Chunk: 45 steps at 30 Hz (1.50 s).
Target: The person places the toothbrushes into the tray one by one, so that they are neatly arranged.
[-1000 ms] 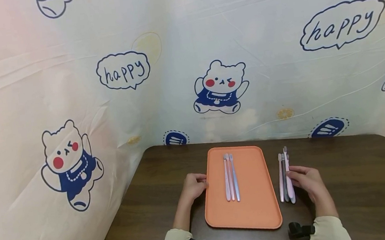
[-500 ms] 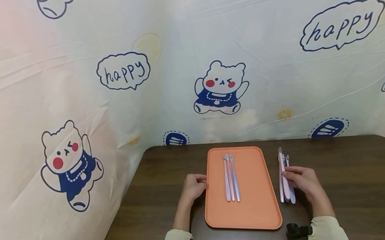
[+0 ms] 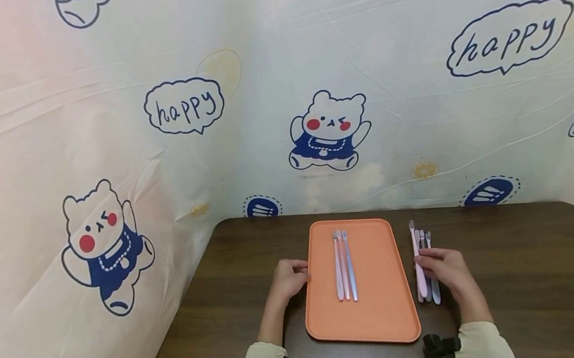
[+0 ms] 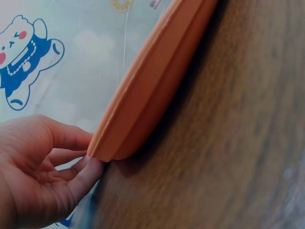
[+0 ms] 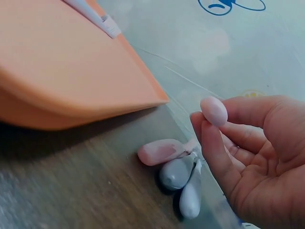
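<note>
In the head view my left hand [image 3: 288,279] is at the left edge of an orange tray [image 3: 382,308]. The left wrist view shows its thumb and index finger pinching the rim. Three toothbrushes lie side by side on the tray: a lilac toothbrush [image 3: 340,283], a pink toothbrush [image 3: 346,283] and a blue toothbrush [image 3: 352,282]. Right of the tray, my right hand [image 3: 450,270] pinches a pale pink toothbrush [image 5: 214,110] between thumb and fingers. It is held above a darker pink toothbrush [image 5: 159,152], a grey toothbrush [image 5: 176,172] and a light blue-grey toothbrush [image 5: 191,200] on the table.
The dark wooden table [image 3: 545,269] extends on both sides of the tray. Behind it and at the left hangs a pale curtain [image 3: 263,146] printed with bears and "happy" bubbles. Each sleeve carries a black wrist strap.
My right hand has moved left with the pale pink toothbrush, passing from over the rightmost loose brush to over the leftmost one, close to the tray. The left hand and tray have stayed put.
</note>
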### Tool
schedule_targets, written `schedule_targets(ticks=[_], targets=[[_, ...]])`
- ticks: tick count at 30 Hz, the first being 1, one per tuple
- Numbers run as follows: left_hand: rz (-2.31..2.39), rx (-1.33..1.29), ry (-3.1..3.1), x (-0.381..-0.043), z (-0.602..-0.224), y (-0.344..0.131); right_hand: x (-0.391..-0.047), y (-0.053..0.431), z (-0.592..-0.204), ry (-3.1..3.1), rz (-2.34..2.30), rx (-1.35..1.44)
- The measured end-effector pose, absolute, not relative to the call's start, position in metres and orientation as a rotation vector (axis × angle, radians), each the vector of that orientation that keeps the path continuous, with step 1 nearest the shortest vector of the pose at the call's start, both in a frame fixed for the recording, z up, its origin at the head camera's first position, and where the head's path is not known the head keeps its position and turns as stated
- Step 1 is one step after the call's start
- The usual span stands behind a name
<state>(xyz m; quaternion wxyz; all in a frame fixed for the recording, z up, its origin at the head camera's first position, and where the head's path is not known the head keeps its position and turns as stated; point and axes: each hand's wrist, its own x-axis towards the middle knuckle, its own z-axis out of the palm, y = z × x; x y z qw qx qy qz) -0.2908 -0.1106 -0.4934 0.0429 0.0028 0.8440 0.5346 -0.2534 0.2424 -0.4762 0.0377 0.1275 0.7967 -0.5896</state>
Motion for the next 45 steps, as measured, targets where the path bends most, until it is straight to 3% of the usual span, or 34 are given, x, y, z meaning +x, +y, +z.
schedule_targets(ticks=[45], targets=[[1.617,-0.014,2.590,-0.292,-0.495,-0.110,-0.259,0.211,-0.476,2.530,-1.708,0.343]])
